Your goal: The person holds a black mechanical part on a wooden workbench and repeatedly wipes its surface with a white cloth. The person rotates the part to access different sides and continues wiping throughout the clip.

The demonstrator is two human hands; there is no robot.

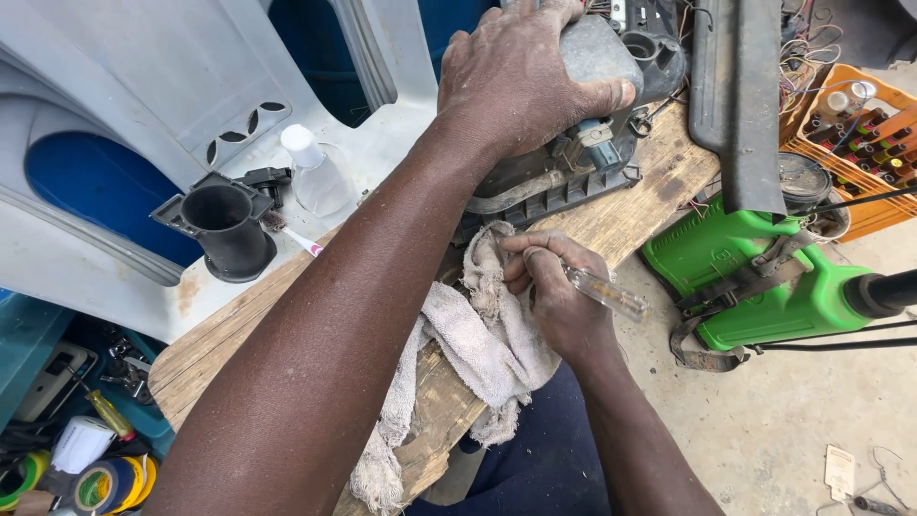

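I note a worn wooden bench (630, 205) running diagonally across the frame in daylight. Bare concrete floor (764, 430) at lower right. Grey plastic panel (143, 86) fills the upper left; orange crate (874, 158) sits at upper right.

Both forearms showing bare, no sleeves, no gloves; left hand (521, 81) and right hand (554, 291) wearing no rings; dark navy trousers (544, 449) showing at bottom centre.
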